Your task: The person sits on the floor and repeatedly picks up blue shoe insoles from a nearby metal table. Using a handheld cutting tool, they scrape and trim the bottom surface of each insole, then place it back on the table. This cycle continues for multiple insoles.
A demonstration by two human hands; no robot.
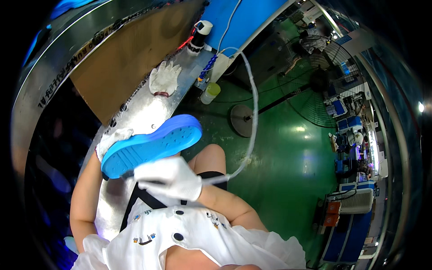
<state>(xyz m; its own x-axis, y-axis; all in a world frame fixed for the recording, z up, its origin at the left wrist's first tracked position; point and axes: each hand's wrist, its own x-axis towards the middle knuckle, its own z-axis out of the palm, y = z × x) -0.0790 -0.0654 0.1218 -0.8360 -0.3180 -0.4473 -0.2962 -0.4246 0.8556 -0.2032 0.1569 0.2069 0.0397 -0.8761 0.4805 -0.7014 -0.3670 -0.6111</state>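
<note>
- Bright blue moulded shoe sole: 9 o'clock in view, toe toward 2, patterned face up, likely for access.
- Left hand, white knit glove: fingers closed on sole's 9 o'clock edge, apparently steadying; arm extended.
- Right hand, white glove: sole's 5 o'clock, elbow bent; blurred, can't tell finger grip.

One left hand and one right hand make two. There are three gloves and one held shoe. Also one hose, one fan, one jar.
</note>
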